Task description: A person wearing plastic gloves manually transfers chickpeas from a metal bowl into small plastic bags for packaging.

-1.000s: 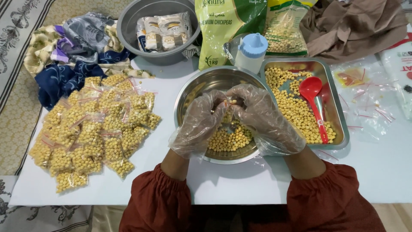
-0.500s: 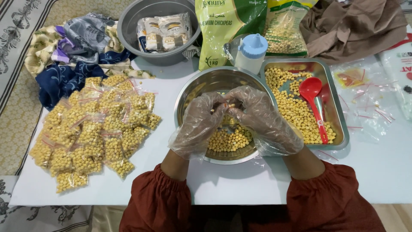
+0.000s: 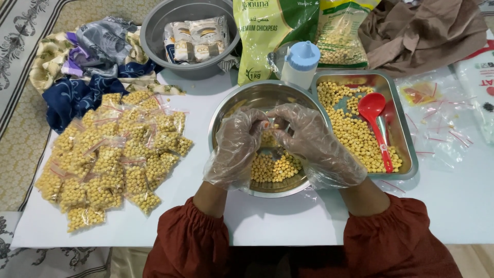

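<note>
Both my hands wear clear plastic gloves and meet over a round steel bowl [image 3: 229,110] that holds a layer of chickpeas [image 3: 275,167]. My left hand [image 3: 234,146] and my right hand [image 3: 316,141] pinch a small bag of chickpeas [image 3: 268,135] between their fingertips; the bag is mostly hidden by the fingers. Right of the bowl, a rectangular steel tray [image 3: 406,149] carries more chickpeas with a red scoop [image 3: 374,116] lying on them.
A heap of several small filled bags [image 3: 110,154] lies at the left of the white table [image 3: 453,206]. Behind stand a grey basin [image 3: 154,31] with packets, a green chickpea sack [image 3: 267,36], a blue-capped bottle [image 3: 301,64], loose empty bags [image 3: 437,121] and cloths [image 3: 87,56].
</note>
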